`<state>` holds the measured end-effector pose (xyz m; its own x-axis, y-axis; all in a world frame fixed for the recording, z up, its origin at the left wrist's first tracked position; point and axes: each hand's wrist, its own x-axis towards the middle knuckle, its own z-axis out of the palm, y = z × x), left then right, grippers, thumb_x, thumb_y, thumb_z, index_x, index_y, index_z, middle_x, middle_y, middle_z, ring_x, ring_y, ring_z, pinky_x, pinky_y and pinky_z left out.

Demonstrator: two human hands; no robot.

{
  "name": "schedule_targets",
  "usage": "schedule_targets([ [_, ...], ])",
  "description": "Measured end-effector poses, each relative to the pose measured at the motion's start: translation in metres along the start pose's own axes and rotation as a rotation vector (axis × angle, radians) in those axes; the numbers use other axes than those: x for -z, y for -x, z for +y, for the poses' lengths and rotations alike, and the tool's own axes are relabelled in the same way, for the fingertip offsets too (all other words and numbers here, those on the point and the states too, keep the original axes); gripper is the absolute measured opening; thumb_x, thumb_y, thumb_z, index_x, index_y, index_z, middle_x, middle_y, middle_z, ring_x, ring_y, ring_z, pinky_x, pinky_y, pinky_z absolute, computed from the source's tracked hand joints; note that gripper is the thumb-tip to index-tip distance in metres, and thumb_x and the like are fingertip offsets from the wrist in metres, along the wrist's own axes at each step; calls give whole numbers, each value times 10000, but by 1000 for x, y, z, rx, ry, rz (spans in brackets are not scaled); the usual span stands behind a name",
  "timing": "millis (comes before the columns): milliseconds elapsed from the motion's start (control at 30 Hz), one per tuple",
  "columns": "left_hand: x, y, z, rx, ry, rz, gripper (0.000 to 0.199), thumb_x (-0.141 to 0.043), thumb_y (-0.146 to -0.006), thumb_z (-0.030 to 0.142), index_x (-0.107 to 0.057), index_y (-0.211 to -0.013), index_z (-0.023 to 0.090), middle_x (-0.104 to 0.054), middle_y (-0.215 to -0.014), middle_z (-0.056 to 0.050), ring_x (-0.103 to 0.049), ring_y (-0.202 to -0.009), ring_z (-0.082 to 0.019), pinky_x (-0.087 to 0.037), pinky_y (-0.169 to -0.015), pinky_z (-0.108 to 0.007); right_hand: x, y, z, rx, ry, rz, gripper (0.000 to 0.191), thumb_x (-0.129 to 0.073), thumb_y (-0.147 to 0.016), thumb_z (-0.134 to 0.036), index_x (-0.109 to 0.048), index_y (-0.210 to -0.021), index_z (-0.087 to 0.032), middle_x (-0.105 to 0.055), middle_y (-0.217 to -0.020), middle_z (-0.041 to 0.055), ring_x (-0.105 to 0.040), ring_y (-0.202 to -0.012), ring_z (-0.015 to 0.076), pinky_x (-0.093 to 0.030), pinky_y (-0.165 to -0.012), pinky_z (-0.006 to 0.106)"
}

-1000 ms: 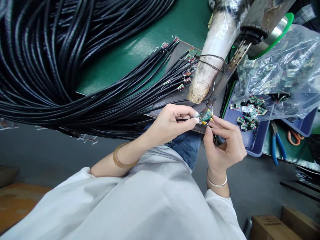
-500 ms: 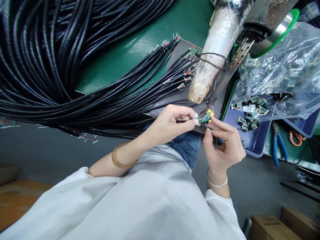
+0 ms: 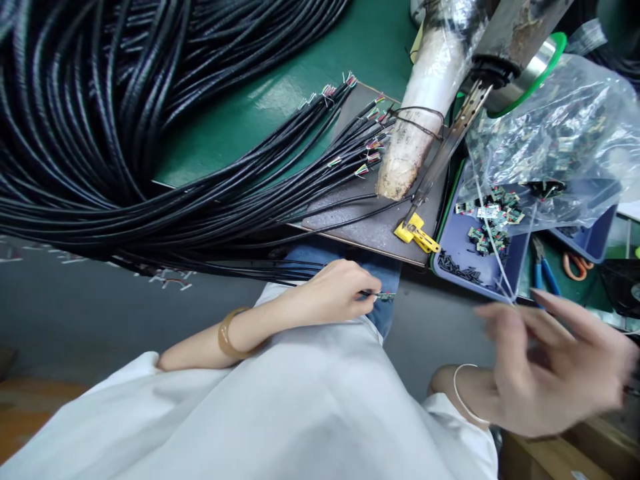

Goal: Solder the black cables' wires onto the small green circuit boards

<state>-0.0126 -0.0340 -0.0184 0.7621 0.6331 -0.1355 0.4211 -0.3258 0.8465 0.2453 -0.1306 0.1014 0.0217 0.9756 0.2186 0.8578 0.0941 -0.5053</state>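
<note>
My left hand [image 3: 345,290] is closed over my lap, holding a black cable whose end carries a small green circuit board [image 3: 385,297]. The board sticks out to the right of my fingertips. Blurred by motion, my right hand [image 3: 560,360] is at the lower right, below the blue trays. A thin pale strand [image 3: 493,237] rises from near its fingertips across the tray; whether the fingers grip it is unclear. The soldering iron's tip [image 3: 411,212] points down at a yellow clip-like piece [image 3: 417,233] on the grey board [image 3: 350,223].
Black cables [image 3: 200,213] with stripped coloured ends spread from the left. A white tube [image 3: 410,147] hangs over the grey board. At the right are a blue tray [image 3: 500,291] of circuit boards and black bits, a plastic bag [image 3: 565,133], pliers [image 3: 543,263] and orange-handled scissors [image 3: 577,267].
My left hand has moved down from the iron's tip with the circuit board. My right hand has left the board and swung right and down. The yellow piece is now uncovered.
</note>
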Motion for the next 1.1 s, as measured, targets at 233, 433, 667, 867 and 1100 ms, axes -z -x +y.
schedule_targets([
  [233, 6, 13, -13, -86, 28, 437, 205, -597, -971, 278, -756, -1017, 157, -775, -898, -70, -678, -734, -149, -489, -724, -253, -67, -59, 68, -147, 449, 189, 208, -613, -927, -440, -641, -935, -234, -715, -760, 57, -638, -624, 218, -442, -650, 364],
  [433, 41, -5, -18, 12, -536, 768, 169, -585, -938, 232, -733, -935, 152, -727, -990, -120, -614, -959, -275, -467, -820, -381, -70, -96, 93, -62, 325, 64, 107, -614, -896, -336, -640, -884, -233, -759, -911, 52, -647, -715, 208, -478, -732, 360],
  [667, 48, -2, 14, -21, -162, 541, 83, -638, -835, 218, -681, -869, 156, -599, -667, -2, -541, -662, -169, -390, -653, -284, -53, -129, 106, -49, 212, -231, 131, -701, -812, -343, -635, -778, -235, -694, -853, 3, -601, -714, 169, -438, -696, 313],
  [867, -16, -6, 41, -418, 419, -333, 211, -725, -838, 323, -757, -967, 159, -584, -568, 52, -485, -503, -92, -370, -525, -208, -58, -134, 94, 83, 289, -232, 112, -660, -781, -262, -573, -722, -225, -584, -824, 7, -557, -751, 170, -404, -727, 320],
  [1100, -23, -12, 4, -135, 38, 451, 308, -475, -951, 162, -780, -975, 130, -753, -862, -108, -677, -768, -189, -467, -721, -286, -53, -110, 81, -26, 205, -201, 129, -679, -798, -267, -587, -721, -221, -641, -747, -18, -561, -651, 136, -425, -669, 300],
])
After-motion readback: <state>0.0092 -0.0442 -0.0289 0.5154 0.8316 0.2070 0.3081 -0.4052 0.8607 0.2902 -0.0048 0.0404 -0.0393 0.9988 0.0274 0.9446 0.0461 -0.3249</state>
